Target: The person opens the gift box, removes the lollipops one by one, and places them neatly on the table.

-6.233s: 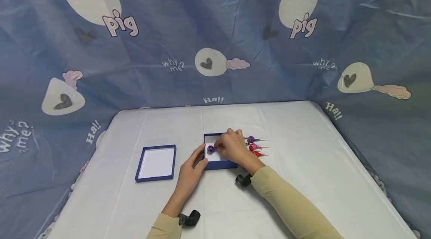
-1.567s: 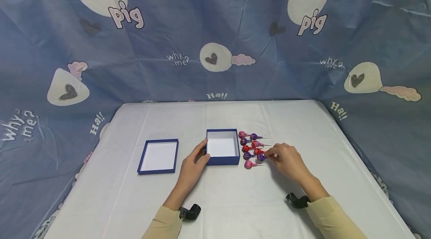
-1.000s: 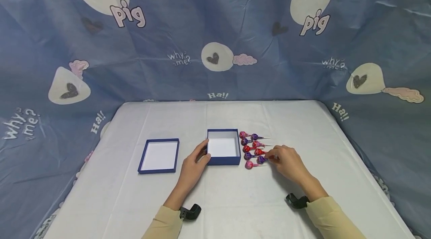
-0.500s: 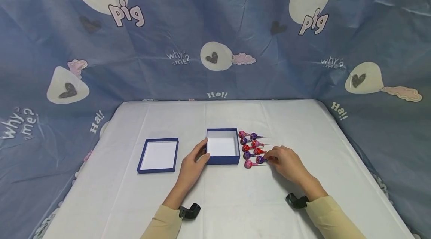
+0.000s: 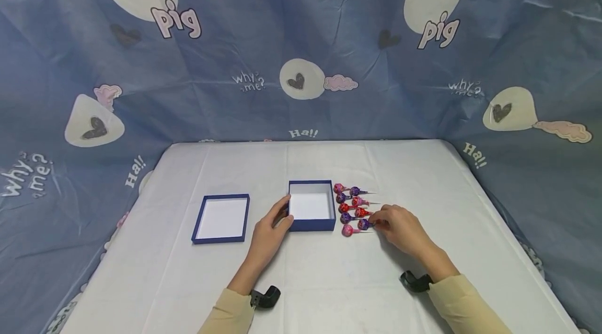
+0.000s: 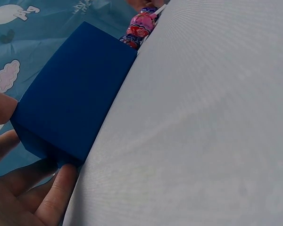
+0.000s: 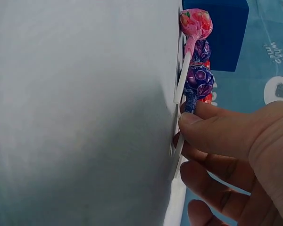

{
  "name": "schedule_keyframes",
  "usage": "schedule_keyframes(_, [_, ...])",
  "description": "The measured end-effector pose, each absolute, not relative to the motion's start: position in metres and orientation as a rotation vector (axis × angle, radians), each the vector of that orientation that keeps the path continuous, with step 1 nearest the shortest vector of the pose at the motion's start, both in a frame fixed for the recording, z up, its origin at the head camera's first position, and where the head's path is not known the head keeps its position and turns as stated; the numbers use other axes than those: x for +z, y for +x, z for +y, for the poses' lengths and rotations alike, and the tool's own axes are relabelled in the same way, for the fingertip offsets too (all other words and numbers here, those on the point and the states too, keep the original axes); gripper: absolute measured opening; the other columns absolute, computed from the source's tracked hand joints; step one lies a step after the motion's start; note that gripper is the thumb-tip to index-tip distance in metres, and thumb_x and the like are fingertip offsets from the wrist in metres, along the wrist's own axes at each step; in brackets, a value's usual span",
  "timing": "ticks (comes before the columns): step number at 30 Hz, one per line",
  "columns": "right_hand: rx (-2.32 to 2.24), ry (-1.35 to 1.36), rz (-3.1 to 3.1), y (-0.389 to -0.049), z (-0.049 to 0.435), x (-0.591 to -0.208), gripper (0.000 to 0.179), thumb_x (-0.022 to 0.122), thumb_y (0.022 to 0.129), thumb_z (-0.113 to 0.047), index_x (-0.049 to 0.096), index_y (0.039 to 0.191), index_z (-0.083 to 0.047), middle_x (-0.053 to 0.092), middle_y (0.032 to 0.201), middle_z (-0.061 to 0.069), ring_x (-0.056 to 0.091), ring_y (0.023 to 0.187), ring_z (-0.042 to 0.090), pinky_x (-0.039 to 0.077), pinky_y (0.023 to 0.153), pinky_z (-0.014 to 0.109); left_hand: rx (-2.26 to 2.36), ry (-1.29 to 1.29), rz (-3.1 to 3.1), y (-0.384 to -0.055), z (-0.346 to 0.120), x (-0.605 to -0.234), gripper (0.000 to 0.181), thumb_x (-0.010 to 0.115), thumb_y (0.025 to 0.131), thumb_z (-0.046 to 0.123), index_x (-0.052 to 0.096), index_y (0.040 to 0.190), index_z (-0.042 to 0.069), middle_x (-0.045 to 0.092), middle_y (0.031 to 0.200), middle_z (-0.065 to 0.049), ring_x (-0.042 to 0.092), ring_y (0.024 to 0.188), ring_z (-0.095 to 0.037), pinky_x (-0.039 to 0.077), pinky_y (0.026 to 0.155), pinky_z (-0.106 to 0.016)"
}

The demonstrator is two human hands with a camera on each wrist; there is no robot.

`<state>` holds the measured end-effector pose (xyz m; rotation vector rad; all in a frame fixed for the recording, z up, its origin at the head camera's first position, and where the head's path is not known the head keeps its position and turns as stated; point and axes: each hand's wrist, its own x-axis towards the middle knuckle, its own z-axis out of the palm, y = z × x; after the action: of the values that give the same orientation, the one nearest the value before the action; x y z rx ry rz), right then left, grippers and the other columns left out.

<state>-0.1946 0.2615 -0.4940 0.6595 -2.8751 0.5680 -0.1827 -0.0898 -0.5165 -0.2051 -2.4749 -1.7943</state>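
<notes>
In the head view, an uncovered blue box [image 5: 312, 225] with a white inside stands mid-table. My left hand [image 5: 266, 232] holds its left side, thumb at the front corner; the left wrist view shows those fingers against the blue wall [image 6: 78, 89]. Several wrapped lollipops [image 5: 348, 208], pink, red and purple, lie in two staggered columns right of the box, sticks pointing right. My right hand [image 5: 402, 227] pinches a purple lollipop [image 5: 364, 224] below its head. In the right wrist view, thumb and finger grip its twisted wrapper [image 7: 190, 102], beside a pink lollipop [image 7: 196, 23].
A shallow blue lid [image 5: 220, 240] lies inside-up on the white table [image 5: 301, 281], left of the box. A blue printed cloth [image 5: 235, 114] hangs behind the table. Black wrist cameras [image 5: 265, 297] sit on both wrists.
Earliest, my right hand was over the box with a purple lollipop; later it was at the lollipops to the right. Since then, the pinched purple lollipop has shifted slightly toward me. My left hand stays.
</notes>
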Motion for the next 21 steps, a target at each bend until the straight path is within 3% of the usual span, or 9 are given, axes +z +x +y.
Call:
schedule_keyframes(15, [0.533, 0.708, -2.958, -0.186, 0.272, -0.48, 0.019, 0.083, 0.08, -0.006, 0.079, 0.094, -0.018, 0.064, 0.082, -0.012, 0.055, 0.071, 0.004, 0.051, 0.064, 0.03, -1.793, -0.23, -2.486, -0.178, -0.08, -0.514, 0.05, 0.065, 0.099, 0.028, 0.052, 0.148, 0.033, 0.054, 0.145, 0.005, 0.057, 0.127, -0.018, 0.044, 0.112, -0.039])
schedule_keyframes(21, [0.505, 0.712, -2.935, -0.176, 0.277, -0.466, 0.014, 0.079, 0.083, -0.01, 0.079, 0.094, -0.019, 0.064, 0.082, -0.014, 0.057, 0.071, 0.003, 0.051, 0.062, 0.031, -1.86, -0.224, -2.454, -0.172, -0.077, -0.502, 0.053, 0.066, 0.099, 0.016, 0.051, 0.149, 0.022, 0.055, 0.145, -0.01, 0.057, 0.128, -0.03, 0.044, 0.112, -0.043])
